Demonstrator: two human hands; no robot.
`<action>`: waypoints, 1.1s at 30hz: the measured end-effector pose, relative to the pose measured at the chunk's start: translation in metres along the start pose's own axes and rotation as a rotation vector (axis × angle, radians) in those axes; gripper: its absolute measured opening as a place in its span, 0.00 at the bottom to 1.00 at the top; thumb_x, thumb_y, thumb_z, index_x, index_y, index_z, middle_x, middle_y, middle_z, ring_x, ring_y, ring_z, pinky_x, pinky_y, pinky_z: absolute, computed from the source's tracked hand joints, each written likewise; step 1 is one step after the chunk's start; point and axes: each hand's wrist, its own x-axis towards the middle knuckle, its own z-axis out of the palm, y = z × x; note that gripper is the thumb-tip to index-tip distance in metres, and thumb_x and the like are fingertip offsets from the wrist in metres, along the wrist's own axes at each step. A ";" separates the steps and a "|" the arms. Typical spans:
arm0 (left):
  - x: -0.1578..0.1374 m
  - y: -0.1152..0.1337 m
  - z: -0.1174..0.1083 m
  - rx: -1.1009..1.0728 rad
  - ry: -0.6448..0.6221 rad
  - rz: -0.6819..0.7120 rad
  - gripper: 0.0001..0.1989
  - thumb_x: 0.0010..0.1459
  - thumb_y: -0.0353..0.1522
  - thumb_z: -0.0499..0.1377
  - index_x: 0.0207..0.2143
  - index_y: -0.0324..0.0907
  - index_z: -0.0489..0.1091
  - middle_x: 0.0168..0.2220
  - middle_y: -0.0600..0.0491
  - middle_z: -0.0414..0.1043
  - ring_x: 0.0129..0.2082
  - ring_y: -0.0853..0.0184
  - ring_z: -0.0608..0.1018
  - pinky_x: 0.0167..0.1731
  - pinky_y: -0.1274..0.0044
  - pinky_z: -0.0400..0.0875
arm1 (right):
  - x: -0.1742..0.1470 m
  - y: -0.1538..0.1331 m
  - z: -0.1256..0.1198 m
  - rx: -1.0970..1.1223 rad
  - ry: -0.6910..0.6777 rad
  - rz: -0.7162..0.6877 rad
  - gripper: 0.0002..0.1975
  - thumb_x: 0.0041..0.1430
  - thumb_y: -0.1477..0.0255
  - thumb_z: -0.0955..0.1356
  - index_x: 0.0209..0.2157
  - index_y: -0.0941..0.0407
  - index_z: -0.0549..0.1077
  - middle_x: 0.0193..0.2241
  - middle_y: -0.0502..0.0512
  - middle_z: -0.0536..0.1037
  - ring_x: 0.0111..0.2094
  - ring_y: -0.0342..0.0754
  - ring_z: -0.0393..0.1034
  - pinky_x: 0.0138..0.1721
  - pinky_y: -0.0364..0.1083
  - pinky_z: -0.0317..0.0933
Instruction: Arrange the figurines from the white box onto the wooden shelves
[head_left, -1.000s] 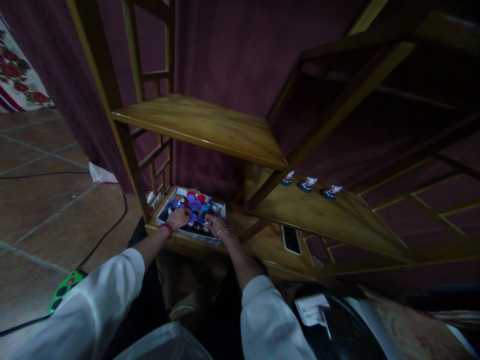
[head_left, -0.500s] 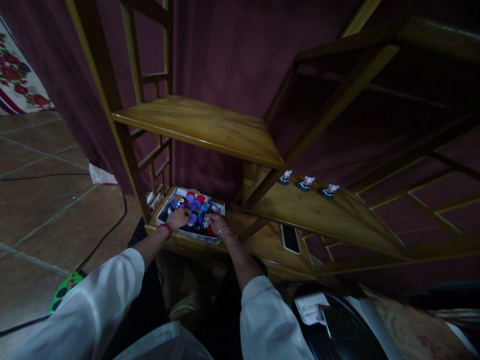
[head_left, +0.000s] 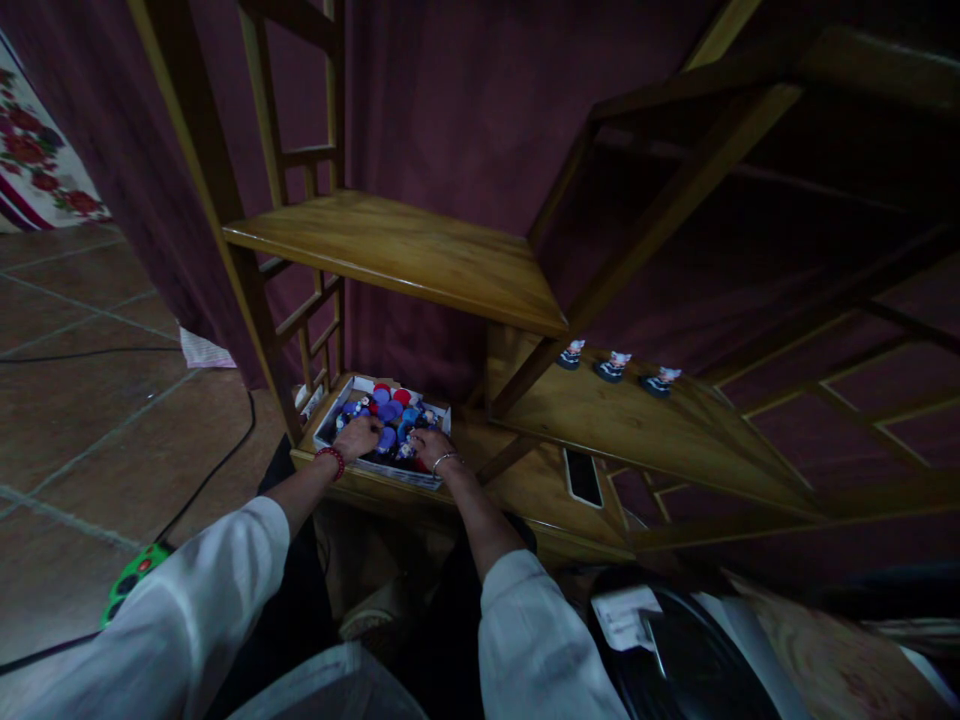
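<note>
Left hand (head_left: 358,437), right hand (head_left: 430,447) left of lower centre, among jumbled figurines (head_left: 388,410) in shallow box (head_left: 397,475); cannot tell if either grasps one. Smartphone (head_left: 583,477) right of centre; beyond, three pale-headed statuettes (head_left: 613,367) on shelf (head_left: 600,410).

An open, white-walled box (head_left: 405,477) is set at the left end of a low, polished wooden shelf (head_left: 517,495), where a phone (head_left: 583,477) with a dark screen and pale edge is laid well apart to the right. On a higher shelf (head_left: 585,405), three small, pale-topped figurines (head_left: 613,367) on dark bases are lined up in a row.
</note>
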 end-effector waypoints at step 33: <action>0.000 0.000 0.001 0.124 -0.004 -0.003 0.12 0.52 0.29 0.50 0.35 0.44 0.71 0.28 0.54 0.74 0.33 0.68 0.74 0.34 0.81 0.64 | 0.004 -0.008 -0.004 -0.249 0.001 0.145 0.14 0.59 0.73 0.58 0.37 0.57 0.74 0.37 0.59 0.76 0.38 0.46 0.70 0.37 0.40 0.59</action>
